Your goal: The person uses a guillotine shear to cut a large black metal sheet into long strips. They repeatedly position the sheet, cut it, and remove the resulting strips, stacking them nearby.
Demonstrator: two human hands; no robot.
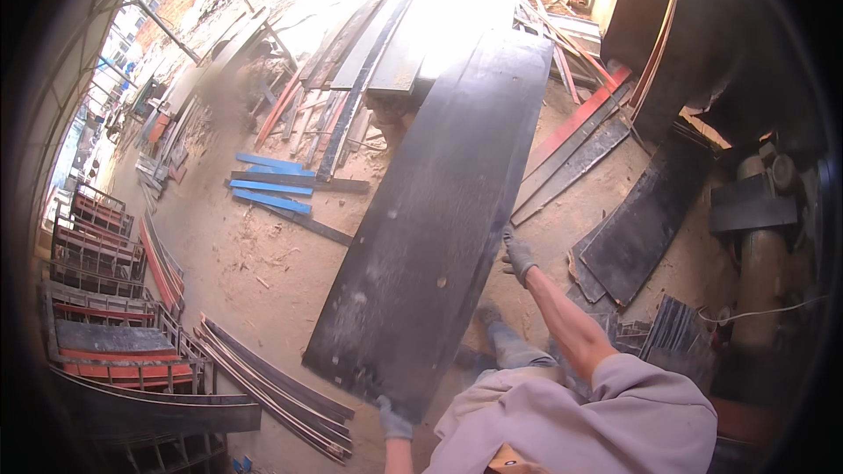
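Gloved hands carry a long dark formwork panel over a sandy yard.

Nearest the camera, the left hand in a grey glove has its fingers closed around the near bottom corner of the panel, while the right hand, also gloved, presses on the right long edge, fingers curled against it. The panel reaches from the person's waist far up the middle of the scene, above the ground. It looks stiff, flat and heavy, a film-faced plywood sheet with a scratched, dusty black surface and worn edges; I judge that it is best held at the edges, one hand low and one at the side, because the face seems smooth. At left lie blue planks and, nearer, a bundle of thin dark strips. At right, smaller black boards rest on the sawdust-covered ground.
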